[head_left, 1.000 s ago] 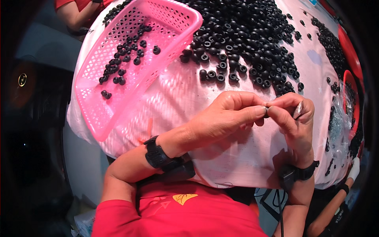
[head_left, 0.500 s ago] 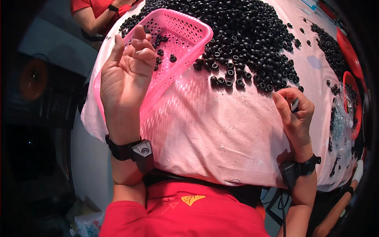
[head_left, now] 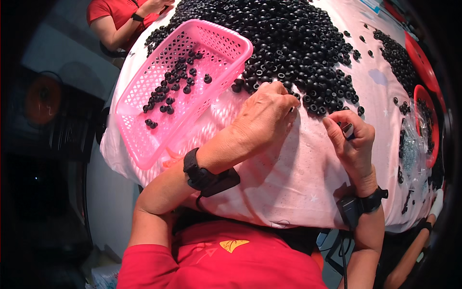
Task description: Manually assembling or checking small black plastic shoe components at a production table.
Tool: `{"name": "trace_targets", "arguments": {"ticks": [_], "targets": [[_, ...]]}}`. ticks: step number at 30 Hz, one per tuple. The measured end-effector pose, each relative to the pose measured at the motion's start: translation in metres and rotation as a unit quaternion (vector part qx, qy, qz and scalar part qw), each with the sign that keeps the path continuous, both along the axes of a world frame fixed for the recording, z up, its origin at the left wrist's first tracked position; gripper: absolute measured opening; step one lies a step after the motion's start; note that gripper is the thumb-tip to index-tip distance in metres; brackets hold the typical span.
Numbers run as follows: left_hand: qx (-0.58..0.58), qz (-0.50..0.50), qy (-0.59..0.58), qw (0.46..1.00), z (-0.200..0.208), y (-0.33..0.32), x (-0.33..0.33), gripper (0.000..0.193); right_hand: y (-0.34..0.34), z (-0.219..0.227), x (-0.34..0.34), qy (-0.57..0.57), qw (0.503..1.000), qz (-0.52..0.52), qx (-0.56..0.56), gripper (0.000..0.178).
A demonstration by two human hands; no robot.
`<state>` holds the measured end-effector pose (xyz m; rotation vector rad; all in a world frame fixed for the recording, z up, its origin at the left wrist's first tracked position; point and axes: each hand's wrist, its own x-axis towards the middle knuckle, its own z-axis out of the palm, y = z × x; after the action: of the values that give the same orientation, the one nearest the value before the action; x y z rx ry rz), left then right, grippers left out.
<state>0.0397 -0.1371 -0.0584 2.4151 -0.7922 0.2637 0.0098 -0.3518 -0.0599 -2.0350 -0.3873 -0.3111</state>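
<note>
My left hand [head_left: 269, 115] reaches across to the near edge of a heap of small round black pieces [head_left: 298, 38], many with a pale ring-like opening. Its fingers are closed together; what they hold, if anything, is mostly hidden. My right hand [head_left: 353, 139] is closed around a small slim tool [head_left: 347, 130] with a pale metallic end and a dark part; its exact kind cannot be made out. The right fingertips are beside the heap's lower right edge. Left of the heap, a pink perforated plastic basket [head_left: 144, 162] holds several black pieces.
A pale pink cloth [head_left: 298, 192] covers the table. At the right are red trays [head_left: 417, 58], a clear plastic bag [head_left: 415, 149] and more black pieces [head_left: 397, 58]. Another person's arm [head_left: 122, 33] shows at the far left, and another forearm [head_left: 409, 257] at the lower right.
My left hand has swung from above the basket, where it was open, rightward to the heap, and its fingers have closed. The right hand has barely moved. The basket sits slightly lower and more left.
</note>
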Motion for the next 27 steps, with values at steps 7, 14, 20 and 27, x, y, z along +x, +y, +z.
{"name": "trace_targets", "arguments": {"ticks": [7, 14, 20, 27], "targets": [[0.019, 0.016, 0.023, 0.999, -0.004, -0.004, 0.007, 0.020, -0.002, -0.001, -0.002, -0.009, 1.000, 0.016, -0.015, 0.007], [-0.470, -0.085, 0.545, 0.689, -0.003, -0.009, -0.001, 0.023, -0.002, 0.002, -0.006, -0.028, 0.999, 0.038, -0.006, 0.016], [-0.592, -0.093, 0.614, 0.513, -0.016, -0.018, -0.014, 0.029, 0.001, 0.001, -0.005, -0.024, 0.998, 0.054, -0.011, 0.029], [-0.595, -0.090, 0.658, 0.453, -0.014, -0.022, -0.022, 0.027, -0.001, -0.002, -0.004, -0.014, 0.997, 0.071, -0.012, 0.032]]}}
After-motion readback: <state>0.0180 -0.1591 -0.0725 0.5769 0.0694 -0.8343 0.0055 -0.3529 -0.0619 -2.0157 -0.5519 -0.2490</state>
